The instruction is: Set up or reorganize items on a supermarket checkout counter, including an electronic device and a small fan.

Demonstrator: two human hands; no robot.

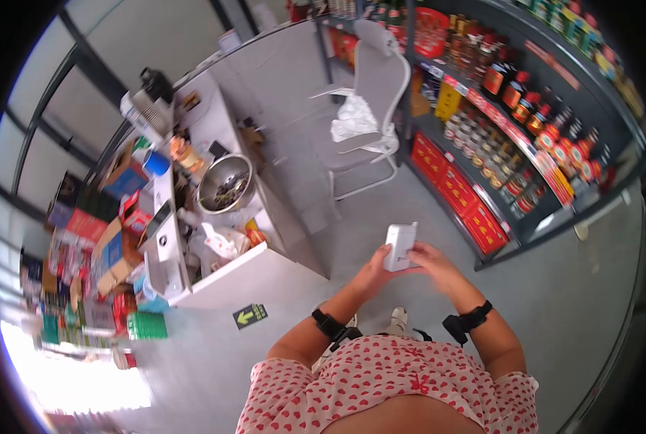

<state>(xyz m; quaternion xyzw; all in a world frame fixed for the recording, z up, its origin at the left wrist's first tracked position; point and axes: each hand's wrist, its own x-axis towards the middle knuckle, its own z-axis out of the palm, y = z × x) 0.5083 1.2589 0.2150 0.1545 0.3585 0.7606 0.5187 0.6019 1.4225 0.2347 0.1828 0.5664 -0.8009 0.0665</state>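
A small white box-shaped device [399, 247] with a short stub at its top right corner is held upright in front of my body. My left hand [375, 269] grips its left side, thumb on the edge. On the other side, my right hand [429, 258] has its fingers bent against the device's lower right part. Small dark marking shows on the device's face, too small to read. Both wrists wear black straps with a dark unit.
A counter [225, 278] at left holds a metal bowl [225, 184], bags and a phone. Behind stands a grey chair [370, 94] with white cloth. Bottle shelves [514, 134] line the right. Boxes [109, 253] are stacked far left. A green arrow sign [250, 316] marks the floor.
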